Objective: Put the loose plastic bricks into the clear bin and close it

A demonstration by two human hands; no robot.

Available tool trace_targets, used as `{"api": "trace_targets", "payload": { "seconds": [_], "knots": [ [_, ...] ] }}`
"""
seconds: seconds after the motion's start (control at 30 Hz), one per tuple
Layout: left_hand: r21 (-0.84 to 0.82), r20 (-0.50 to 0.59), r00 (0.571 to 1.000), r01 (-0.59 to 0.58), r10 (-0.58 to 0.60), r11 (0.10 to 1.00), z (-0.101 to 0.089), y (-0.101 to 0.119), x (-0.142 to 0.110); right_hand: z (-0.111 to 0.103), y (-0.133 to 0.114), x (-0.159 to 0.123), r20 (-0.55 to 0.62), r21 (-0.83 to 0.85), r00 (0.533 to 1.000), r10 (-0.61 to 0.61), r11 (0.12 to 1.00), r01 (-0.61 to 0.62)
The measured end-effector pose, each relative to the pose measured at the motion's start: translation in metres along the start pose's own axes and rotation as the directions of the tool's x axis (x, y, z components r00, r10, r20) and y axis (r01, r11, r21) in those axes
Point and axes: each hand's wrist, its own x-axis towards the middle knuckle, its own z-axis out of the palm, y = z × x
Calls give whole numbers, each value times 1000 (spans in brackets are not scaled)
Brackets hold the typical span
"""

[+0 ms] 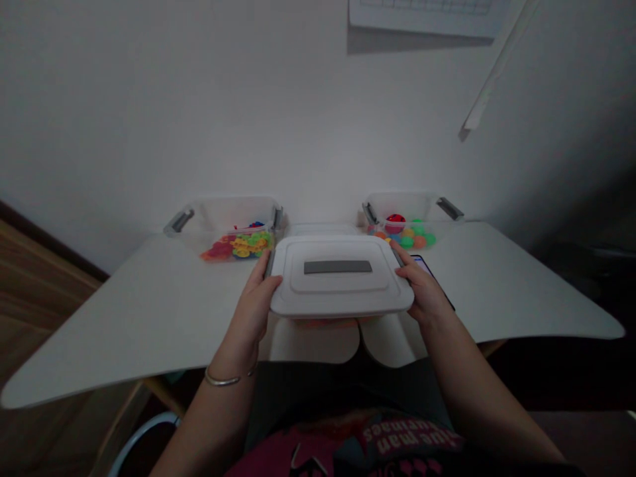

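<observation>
A storage box with a white lid (342, 291) and a grey handle (338, 266) is held between my two hands over the near part of the table. My left hand (259, 291) grips its left side, thumb on the lid's edge. On the opposite side my right hand (417, 281) clasps the box in the same way. Beneath the lid only a thin strip of the box shows, with something orange inside.
Two open clear bins stand against the wall. The left bin (218, 215) contains red, yellow and blue pieces; the right bin (420, 202) has coloured balls. A phone (442, 286) lies beside my right hand on the white table (521, 285).
</observation>
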Motion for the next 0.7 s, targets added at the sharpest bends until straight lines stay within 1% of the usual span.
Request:
{"api": "trace_targets", "payload": {
  "seconds": [0.1,0.17,0.23,0.3,0.4,0.47,0.53,0.6,0.7],
  "knots": [
    [16,28,999,-21,20,1000,-1,8,-5,-1,-2,0,1,-10,1000,21,1000,-21],
    [53,59,997,-48,45,997,-4,11,-7,-4,-1,1,-10,-70,1000,8,998,-9],
    [95,98,993,-81,72,992,-7,12,-7,-9,1,3,-4,-159,999,-34,987,33],
    [131,141,986,-110,92,985,-10,12,-6,-13,2,5,41,-251,997,-70,965,78],
    [212,192,975,-154,114,965,-12,15,-4,-17,1,8,135,-346,988,-69,932,112],
    [300,223,970,-165,99,939,-11,21,-4,-17,0,9,168,-362,984,-52,925,111],
    [383,256,965,-155,56,911,-9,29,-6,-16,-2,9,177,-344,984,-25,935,86],
    [434,272,962,-140,19,890,-7,35,-8,-14,-4,8,164,-318,986,1,947,52],
    [468,266,964,-141,13,872,-5,38,-10,-11,-4,7,123,-323,992,-5,945,45]
  ]
}}
